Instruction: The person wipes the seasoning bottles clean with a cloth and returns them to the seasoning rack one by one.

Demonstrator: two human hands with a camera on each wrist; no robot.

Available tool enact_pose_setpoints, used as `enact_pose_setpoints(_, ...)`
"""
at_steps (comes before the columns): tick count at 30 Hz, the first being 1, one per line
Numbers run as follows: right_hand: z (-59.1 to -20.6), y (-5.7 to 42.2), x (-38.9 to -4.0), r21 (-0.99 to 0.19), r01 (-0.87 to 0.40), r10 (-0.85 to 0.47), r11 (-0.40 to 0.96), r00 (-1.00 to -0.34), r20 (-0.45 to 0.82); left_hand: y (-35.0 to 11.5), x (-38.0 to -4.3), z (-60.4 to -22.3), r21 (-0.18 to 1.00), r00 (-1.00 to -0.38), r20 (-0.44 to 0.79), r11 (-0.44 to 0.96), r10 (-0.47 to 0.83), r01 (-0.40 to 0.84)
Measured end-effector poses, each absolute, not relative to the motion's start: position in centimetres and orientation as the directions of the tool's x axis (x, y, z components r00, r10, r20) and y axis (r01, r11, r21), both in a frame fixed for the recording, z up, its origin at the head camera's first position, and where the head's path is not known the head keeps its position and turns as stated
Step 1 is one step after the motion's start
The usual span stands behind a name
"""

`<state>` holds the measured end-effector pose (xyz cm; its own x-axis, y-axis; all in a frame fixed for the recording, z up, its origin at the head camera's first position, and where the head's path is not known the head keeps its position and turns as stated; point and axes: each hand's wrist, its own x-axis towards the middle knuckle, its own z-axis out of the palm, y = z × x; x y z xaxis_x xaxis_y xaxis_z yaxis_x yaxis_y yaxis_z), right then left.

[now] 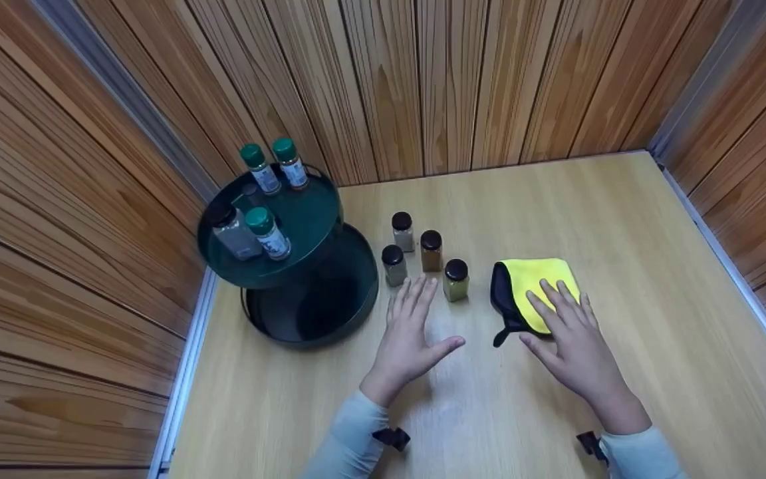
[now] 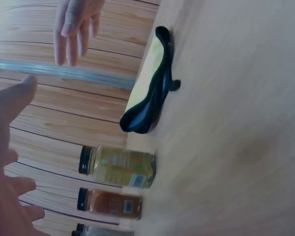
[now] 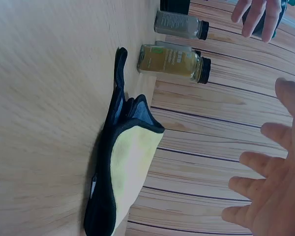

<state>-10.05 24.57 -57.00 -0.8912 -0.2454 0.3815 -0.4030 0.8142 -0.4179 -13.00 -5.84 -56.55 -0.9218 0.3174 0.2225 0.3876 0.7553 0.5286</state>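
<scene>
1) Yellow cloth (image 1: 522,276): folded on the worktop (image 1: 649,266), black-edged, dark tab sticking out at its near left corner; should be light, soft and floppy, nothing to break; best hold looks like a pinch on the left edge, where the folded layers lift off the surface
2) Olive-green jar (image 1: 456,285): upright, left of the cloth and near it; looks like glass, so probably stiff, smooth, a bit slippery, fragile if knocked over; fairly light for its size, I'd guess; take it round the flat sides, below the black cap
3) Brown jar (image 1: 431,254), grey-green jar (image 1: 395,269), pale jar (image 1: 403,236): same type, upright, grouped close; gaps look tight, so coming from above seems safer for the neighbours
4) Left hand (image 1: 406,342): in the air just in front of the grey-green jar; fingers spread, thumb out, grasping nothing
5) Right hand (image 1: 576,346): over the cloth's near right part in the head view, but wrist views show it apart; fingers fanned, released
6) Two-tier stand (image 1: 310,223): left of the jars; upper tier carries green-capped bottles (image 1: 294,174) and a dark-capped container (image 1: 240,239)
7) Wood-panelled walls (image 1: 449,80): behind and both sides
</scene>
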Motion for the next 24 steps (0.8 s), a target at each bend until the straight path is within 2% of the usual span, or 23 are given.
enact_pose_setpoints(4, -57.1, 24.9, -10.4, -0.465, -0.366, -0.189, 0.806, -0.904, 0.383, -5.0, -14.0, -56.6, 0.675, -0.944, 0.219, 0.661, 0.246, 0.328)
enact_pose_setpoints(10, -57.1, 25.5, -11.2, -0.532, -0.314, -0.112, 0.786, -0.92, 0.377, -3.4, -15.7, -56.9, 0.801, -0.972, 0.177, 0.551, 0.152, 0.233)
enact_pose_setpoints(15, -56.9, 25.9, -11.9, -0.584, -0.255, -0.055, 0.771, -0.94, 0.338, -2.3, -17.0, -57.5, 0.843, -0.99, 0.097, 0.52, 0.102, 0.136)
enact_pose_setpoints(24, -56.7, 27.1, -13.5, -0.687, -0.061, 0.049, 0.724, -0.989, 0.14, -1.2, -19.7, -59.0, 0.854, -0.996, 0.043, 0.515, 0.084, 0.08)
